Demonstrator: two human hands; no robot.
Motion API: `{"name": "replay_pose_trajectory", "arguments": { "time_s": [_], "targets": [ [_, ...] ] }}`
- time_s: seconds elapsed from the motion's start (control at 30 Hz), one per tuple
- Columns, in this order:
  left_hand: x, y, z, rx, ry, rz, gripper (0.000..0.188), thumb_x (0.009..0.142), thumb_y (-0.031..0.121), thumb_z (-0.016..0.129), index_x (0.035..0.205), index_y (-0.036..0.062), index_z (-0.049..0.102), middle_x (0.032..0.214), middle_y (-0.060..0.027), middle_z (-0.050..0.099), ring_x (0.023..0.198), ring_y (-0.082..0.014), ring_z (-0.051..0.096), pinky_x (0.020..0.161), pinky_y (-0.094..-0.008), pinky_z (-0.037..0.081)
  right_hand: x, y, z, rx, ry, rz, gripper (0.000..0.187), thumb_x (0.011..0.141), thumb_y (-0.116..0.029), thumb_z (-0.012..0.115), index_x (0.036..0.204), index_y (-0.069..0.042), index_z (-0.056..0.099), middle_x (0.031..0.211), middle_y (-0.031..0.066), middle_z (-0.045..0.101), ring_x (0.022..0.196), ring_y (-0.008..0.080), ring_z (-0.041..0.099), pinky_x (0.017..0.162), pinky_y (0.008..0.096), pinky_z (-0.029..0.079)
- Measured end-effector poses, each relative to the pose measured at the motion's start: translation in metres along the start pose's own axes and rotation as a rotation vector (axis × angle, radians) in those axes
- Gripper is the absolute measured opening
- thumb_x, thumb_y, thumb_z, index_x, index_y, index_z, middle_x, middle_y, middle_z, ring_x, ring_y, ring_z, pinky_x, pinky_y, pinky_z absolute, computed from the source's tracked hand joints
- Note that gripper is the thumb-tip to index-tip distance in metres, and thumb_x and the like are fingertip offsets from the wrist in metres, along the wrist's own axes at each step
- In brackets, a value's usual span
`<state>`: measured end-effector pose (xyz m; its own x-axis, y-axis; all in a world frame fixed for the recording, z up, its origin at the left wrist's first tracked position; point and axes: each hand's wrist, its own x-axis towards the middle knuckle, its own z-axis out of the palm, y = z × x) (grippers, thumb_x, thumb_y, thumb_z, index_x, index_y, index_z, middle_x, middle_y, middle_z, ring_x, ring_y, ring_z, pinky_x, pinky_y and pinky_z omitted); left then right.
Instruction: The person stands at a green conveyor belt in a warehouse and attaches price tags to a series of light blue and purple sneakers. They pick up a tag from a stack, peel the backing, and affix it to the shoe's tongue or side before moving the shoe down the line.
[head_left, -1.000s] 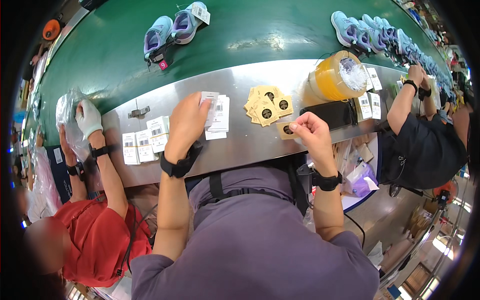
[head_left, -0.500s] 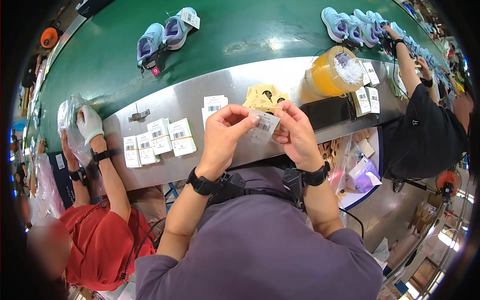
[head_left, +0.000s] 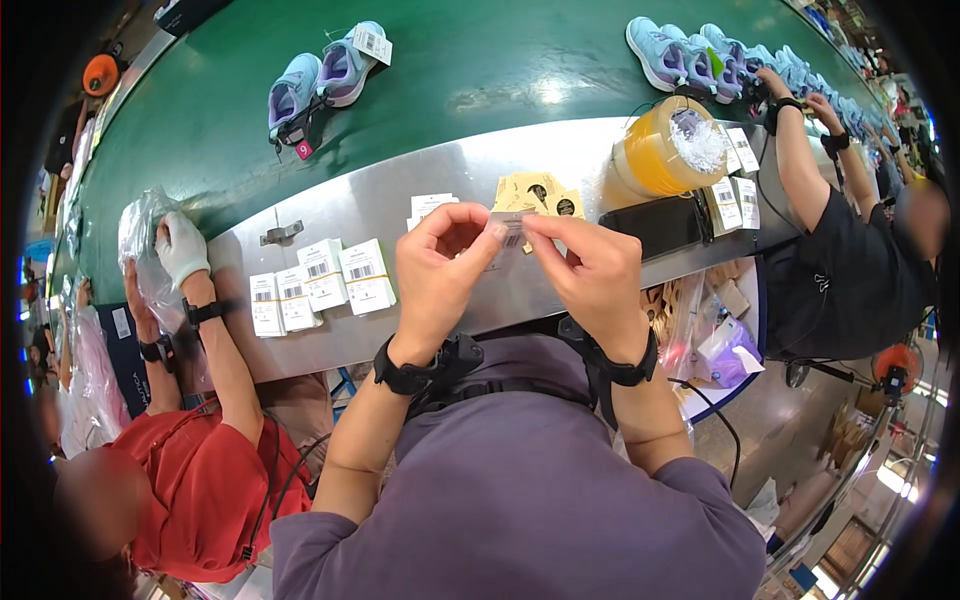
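Note:
Over the metal ledge, my left hand pinches a small white barcode tag between thumb and forefinger. My right hand meets it from the other side, thumb and forefinger closed at the tag's right edge; the fingers cover much of the tag. Just beyond my fingertips lies a pile of yellow printed cards. Partly behind my left hand is a stack of white tags. Further left, several banded stacks of barcode tags sit side by side.
A yellow tape roll and a dark phone lie to the right, beside more tag stacks. Light-blue shoes stand on the green belt. Co-workers flank me: a red sleeve left, a black shirt right.
My right hand has turned, its knuckles now upward, and its fingertips have shifted left along the tag. The tag is tilted and more covered. The shoes have slid slightly left.

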<state>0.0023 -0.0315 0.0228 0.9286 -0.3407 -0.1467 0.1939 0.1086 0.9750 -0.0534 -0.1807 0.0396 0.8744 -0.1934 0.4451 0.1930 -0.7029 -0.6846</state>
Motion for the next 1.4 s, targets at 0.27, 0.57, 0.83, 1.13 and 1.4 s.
{"name": "replay_pose_trajectory", "arguments": {
  "time_s": [0.27, 0.57, 0.83, 1.13, 1.4],
  "targets": [
    [0.0, -0.004, 0.002, 0.229, -0.055, 0.248, 0.01, 0.079, 0.002, 0.068, 0.087, -0.0016, 0.063, 0.079, -0.0041, 0.063, 0.07, -0.0108, 0.06, 0.064, -0.0228, 0.048, 0.0, -0.002, -0.003, -0.036, -0.014, 0.049, 0.011, 0.076, -0.003, 0.067, 0.087, -0.006, 0.066, 0.066, 0.0075, 0.064, 0.054, 0.0208, 0.063, 0.048, 0.0288, 0.047],
    [0.015, 0.029, 0.017, 1.02, -0.336, 1.232, 0.018, 0.063, 0.006, 0.061, 0.081, 0.0004, 0.061, 0.084, -0.0069, 0.057, 0.077, -0.0207, 0.058, 0.069, -0.0319, 0.049, 0.001, 0.017, -0.027, 0.613, -0.231, 0.417, 0.018, 0.084, -0.002, 0.056, 0.101, 0.0, 0.062, 0.079, 0.0131, 0.065, 0.066, 0.0211, 0.063, 0.062, 0.0295, 0.049],
    [0.042, 0.042, 0.04, 1.209, -0.72, 1.32, 0.015, 0.066, 0.013, 0.063, 0.075, 0.0023, 0.06, 0.08, -0.0048, 0.056, 0.072, -0.0186, 0.055, 0.06, -0.031, 0.046, 0.004, 0.034, -0.045, 0.097, 0.019, 0.115, 0.012, 0.082, -0.006, 0.065, 0.093, -0.004, 0.065, 0.084, 0.0096, 0.063, 0.073, 0.0236, 0.06, 0.064, 0.0265, 0.048],
    [0.201, 0.048, 0.14, 0.866, -0.741, 0.92, 0.023, 0.09, 0.026, 0.056, 0.091, 0.0038, 0.061, 0.084, -0.0139, 0.061, 0.077, -0.0337, 0.057, 0.066, -0.0414, 0.045, -0.012, 0.062, -0.115, 0.586, 0.281, 0.533, 0.009, 0.091, 0.0, 0.052, 0.096, -0.001, 0.061, 0.084, 0.0034, 0.062, 0.07, 0.0064, 0.056, 0.062, 0.0194, 0.045],
    [0.318, -0.043, 0.275, 1.127, -0.933, 0.83, 0.036, 0.091, 0.034, 0.05, 0.113, 0.0068, 0.055, 0.107, -0.0142, 0.062, 0.093, -0.0348, 0.061, 0.079, -0.0453, 0.048, 0.085, 0.087, -0.222, 0.055, 0.227, 0.563, 0.011, 0.091, -0.007, 0.054, 0.096, -0.003, 0.064, 0.076, -0.0046, 0.053, 0.063, 0.0018, 0.042, 0.057, 0.0158, 0.032]
  ]
}}
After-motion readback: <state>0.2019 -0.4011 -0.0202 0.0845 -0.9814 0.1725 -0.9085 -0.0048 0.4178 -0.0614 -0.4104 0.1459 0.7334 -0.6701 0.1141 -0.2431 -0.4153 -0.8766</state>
